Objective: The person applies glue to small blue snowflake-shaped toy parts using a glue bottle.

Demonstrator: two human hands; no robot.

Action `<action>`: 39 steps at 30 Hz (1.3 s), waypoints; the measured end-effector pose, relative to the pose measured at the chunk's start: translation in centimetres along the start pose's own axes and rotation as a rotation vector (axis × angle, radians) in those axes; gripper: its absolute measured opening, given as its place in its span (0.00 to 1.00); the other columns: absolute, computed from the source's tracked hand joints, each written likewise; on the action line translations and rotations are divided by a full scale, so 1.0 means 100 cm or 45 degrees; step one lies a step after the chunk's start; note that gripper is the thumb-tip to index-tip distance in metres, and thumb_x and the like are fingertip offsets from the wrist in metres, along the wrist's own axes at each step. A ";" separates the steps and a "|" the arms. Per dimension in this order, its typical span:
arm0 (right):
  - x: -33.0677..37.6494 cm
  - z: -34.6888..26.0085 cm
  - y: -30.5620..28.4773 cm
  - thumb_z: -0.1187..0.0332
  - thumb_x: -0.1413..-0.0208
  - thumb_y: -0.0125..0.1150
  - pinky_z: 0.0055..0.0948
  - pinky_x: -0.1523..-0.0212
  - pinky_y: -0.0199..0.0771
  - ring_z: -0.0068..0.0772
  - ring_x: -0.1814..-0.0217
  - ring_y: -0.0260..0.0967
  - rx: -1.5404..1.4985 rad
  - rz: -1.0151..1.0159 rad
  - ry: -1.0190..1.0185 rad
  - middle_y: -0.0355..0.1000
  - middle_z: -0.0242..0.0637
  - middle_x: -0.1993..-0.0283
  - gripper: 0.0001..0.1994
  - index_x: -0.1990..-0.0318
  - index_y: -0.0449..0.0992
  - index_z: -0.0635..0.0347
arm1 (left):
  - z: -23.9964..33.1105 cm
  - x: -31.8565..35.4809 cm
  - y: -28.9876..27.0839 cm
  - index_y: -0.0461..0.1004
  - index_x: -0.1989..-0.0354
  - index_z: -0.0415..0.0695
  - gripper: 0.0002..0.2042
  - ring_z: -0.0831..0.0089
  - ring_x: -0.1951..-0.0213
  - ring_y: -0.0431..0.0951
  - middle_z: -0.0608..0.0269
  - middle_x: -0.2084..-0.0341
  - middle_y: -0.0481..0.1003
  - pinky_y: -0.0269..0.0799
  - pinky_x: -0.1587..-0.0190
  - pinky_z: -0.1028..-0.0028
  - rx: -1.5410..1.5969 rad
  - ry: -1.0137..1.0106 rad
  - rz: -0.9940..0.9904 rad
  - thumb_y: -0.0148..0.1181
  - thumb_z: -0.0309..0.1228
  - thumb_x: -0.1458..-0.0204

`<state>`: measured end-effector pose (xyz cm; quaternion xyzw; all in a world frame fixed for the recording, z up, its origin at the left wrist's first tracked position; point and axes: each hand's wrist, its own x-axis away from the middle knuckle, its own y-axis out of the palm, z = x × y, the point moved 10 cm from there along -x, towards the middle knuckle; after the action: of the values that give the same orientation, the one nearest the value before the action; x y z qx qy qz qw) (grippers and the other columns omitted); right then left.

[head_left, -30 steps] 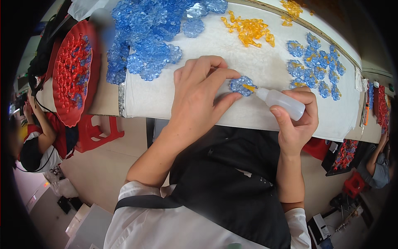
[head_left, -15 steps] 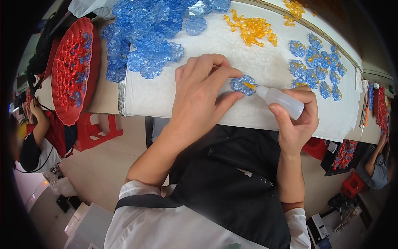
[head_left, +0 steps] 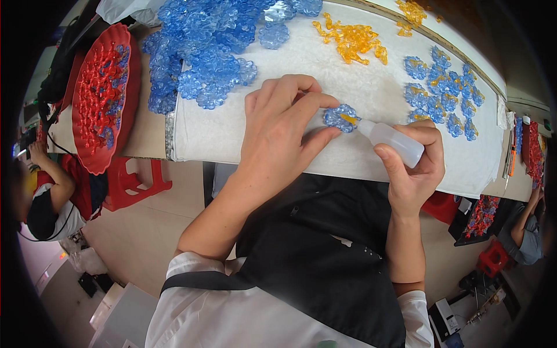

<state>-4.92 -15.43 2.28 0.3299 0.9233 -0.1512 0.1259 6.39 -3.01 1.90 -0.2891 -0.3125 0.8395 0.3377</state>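
Between the thumb and forefinger of my left hand (head_left: 284,124) is the edge of a clear blue flower-shaped plastic piece (head_left: 333,119), held low over the white cloth. A small yellow piece (head_left: 348,119) lies across its middle. My right hand (head_left: 415,165) is wrapped round a translucent white squeeze bottle (head_left: 399,145), tilted so that its narrow nozzle points left and meets the flower beside the yellow piece. Whether any liquid comes out is too small to tell.
A big heap of blue flower pieces (head_left: 209,58) covers the table's left. Loose yellow pieces (head_left: 351,40) lie farther back; blue flowers with yellow centres (head_left: 447,90) sit at right. A red tray (head_left: 87,139) holds red and blue pieces. People work at both sides; a red stool (head_left: 136,182) stands left.
My hands, the flower and the bottle are almost where they were. At far left, another person's arm has shifted, the hand now higher up.
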 end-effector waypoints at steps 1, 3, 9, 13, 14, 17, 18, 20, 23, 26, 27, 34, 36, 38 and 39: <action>0.000 0.001 0.000 0.78 0.63 0.71 0.21 0.64 0.61 0.24 0.65 0.60 -0.006 0.000 0.011 0.66 0.34 0.67 0.16 0.67 0.69 0.64 | 0.000 0.000 0.000 0.76 0.62 0.49 0.18 0.69 0.57 0.66 0.67 0.61 0.69 0.55 0.55 0.71 0.002 -0.003 -0.002 0.69 0.29 0.67; 0.001 0.001 -0.007 0.78 0.62 0.70 0.21 0.63 0.61 0.24 0.65 0.61 -0.063 0.040 0.018 0.66 0.34 0.67 0.16 0.66 0.69 0.64 | 0.001 -0.001 0.000 0.76 0.62 0.49 0.18 0.69 0.57 0.66 0.67 0.61 0.69 0.55 0.55 0.71 0.003 -0.003 -0.001 0.69 0.29 0.66; 0.008 0.010 -0.046 0.78 0.59 0.66 0.20 0.61 0.65 0.25 0.63 0.64 -0.355 0.223 0.162 0.68 0.40 0.62 0.16 0.63 0.67 0.64 | 0.003 -0.016 0.000 0.77 0.64 0.46 0.13 0.67 0.61 0.70 0.63 0.66 0.71 0.61 0.57 0.70 0.033 0.016 -0.025 0.67 0.28 0.62; 0.007 0.015 -0.049 0.81 0.58 0.65 0.23 0.61 0.70 0.27 0.62 0.68 -0.327 0.234 0.242 0.69 0.45 0.58 0.15 0.63 0.65 0.63 | 0.013 -0.058 -0.012 0.76 0.65 0.43 0.09 0.66 0.67 0.73 0.60 0.69 0.73 0.67 0.63 0.72 -0.141 0.284 0.185 0.63 0.26 0.56; 0.007 0.019 -0.048 0.82 0.58 0.64 0.24 0.60 0.70 0.27 0.62 0.68 -0.298 0.229 0.297 0.69 0.45 0.57 0.15 0.63 0.65 0.63 | 0.021 -0.064 -0.008 0.76 0.65 0.42 0.08 0.67 0.68 0.74 0.59 0.70 0.73 0.69 0.64 0.72 -0.282 0.403 0.207 0.61 0.25 0.55; 0.006 0.019 -0.036 0.80 0.53 0.60 0.24 0.64 0.72 0.29 0.62 0.70 -0.240 0.164 0.350 0.68 0.45 0.57 0.15 0.58 0.66 0.66 | 0.010 -0.078 0.012 0.76 0.69 0.41 0.06 0.60 0.69 0.73 0.57 0.75 0.72 0.68 0.62 0.64 -0.144 0.297 0.058 0.61 0.26 0.57; 0.006 0.019 -0.033 0.78 0.50 0.58 0.25 0.67 0.74 0.32 0.63 0.71 -0.190 0.145 0.397 0.68 0.45 0.57 0.14 0.56 0.66 0.67 | 0.010 -0.080 0.011 0.76 0.69 0.41 0.06 0.60 0.69 0.73 0.57 0.75 0.72 0.68 0.62 0.64 -0.144 0.305 0.055 0.61 0.26 0.57; 0.002 0.020 -0.030 0.77 0.49 0.58 0.24 0.68 0.74 0.31 0.63 0.71 -0.160 0.094 0.389 0.69 0.45 0.57 0.14 0.54 0.66 0.67 | 0.003 -0.084 0.014 0.75 0.67 0.39 0.06 0.68 0.73 0.76 0.59 0.74 0.75 0.71 0.68 0.74 -0.126 0.225 -0.022 0.60 0.26 0.53; -0.002 0.021 -0.021 0.76 0.48 0.57 0.24 0.69 0.74 0.31 0.64 0.71 -0.233 0.039 0.399 0.69 0.44 0.58 0.15 0.52 0.64 0.66 | 0.009 -0.081 0.010 0.75 0.68 0.40 0.06 0.67 0.73 0.78 0.58 0.75 0.76 0.73 0.69 0.74 -0.248 0.292 0.050 0.60 0.26 0.54; -0.007 0.021 -0.016 0.74 0.47 0.57 0.24 0.70 0.74 0.30 0.64 0.71 -0.358 0.063 0.399 0.69 0.43 0.60 0.16 0.53 0.61 0.64 | 0.016 -0.081 0.016 0.75 0.68 0.40 0.06 0.68 0.71 0.79 0.57 0.74 0.77 0.74 0.67 0.73 -0.461 0.283 0.012 0.60 0.25 0.55; -0.008 0.020 -0.015 0.73 0.46 0.57 0.24 0.71 0.74 0.30 0.65 0.71 -0.391 0.073 0.383 0.69 0.42 0.61 0.16 0.53 0.60 0.63 | 0.014 -0.082 0.016 0.75 0.68 0.40 0.06 0.68 0.71 0.79 0.57 0.74 0.77 0.74 0.67 0.73 -0.462 0.284 0.013 0.60 0.25 0.55; -0.023 0.021 -0.003 0.73 0.46 0.56 0.24 0.74 0.73 0.27 0.69 0.69 -0.391 0.039 0.408 0.68 0.37 0.65 0.14 0.55 0.59 0.61 | -0.008 -0.085 -0.005 0.75 0.63 0.40 0.10 0.65 0.72 0.77 0.55 0.76 0.75 0.73 0.68 0.72 0.093 0.185 0.113 0.57 0.22 0.57; -0.028 0.018 -0.003 0.75 0.49 0.60 0.17 0.76 0.70 0.20 0.71 0.68 -0.367 0.041 0.402 0.68 0.34 0.67 0.13 0.58 0.65 0.64 | 0.000 -0.083 -0.016 0.75 0.62 0.40 0.11 0.69 0.72 0.78 0.56 0.74 0.76 0.73 0.67 0.75 0.205 0.194 0.127 0.57 0.21 0.56; -0.031 0.021 -0.001 0.75 0.50 0.61 0.16 0.77 0.69 0.18 0.73 0.67 -0.409 0.042 0.421 0.69 0.34 0.68 0.11 0.60 0.68 0.65 | -0.002 -0.076 -0.005 0.74 0.60 0.37 0.10 0.75 0.69 0.78 0.59 0.71 0.77 0.73 0.64 0.80 0.969 -0.116 -0.081 0.57 0.22 0.52; -0.034 0.020 0.007 0.74 0.50 0.62 0.15 0.78 0.67 0.17 0.74 0.66 -0.441 0.019 0.436 0.70 0.33 0.69 0.09 0.62 0.72 0.66 | -0.002 -0.068 -0.009 0.74 0.60 0.37 0.10 0.75 0.69 0.78 0.59 0.71 0.77 0.73 0.64 0.80 0.977 -0.120 -0.076 0.57 0.22 0.52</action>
<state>-1.64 -17.59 1.48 0.3312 0.9408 0.0686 0.0233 11.01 -7.50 4.26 -0.0935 0.0010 0.8975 0.4309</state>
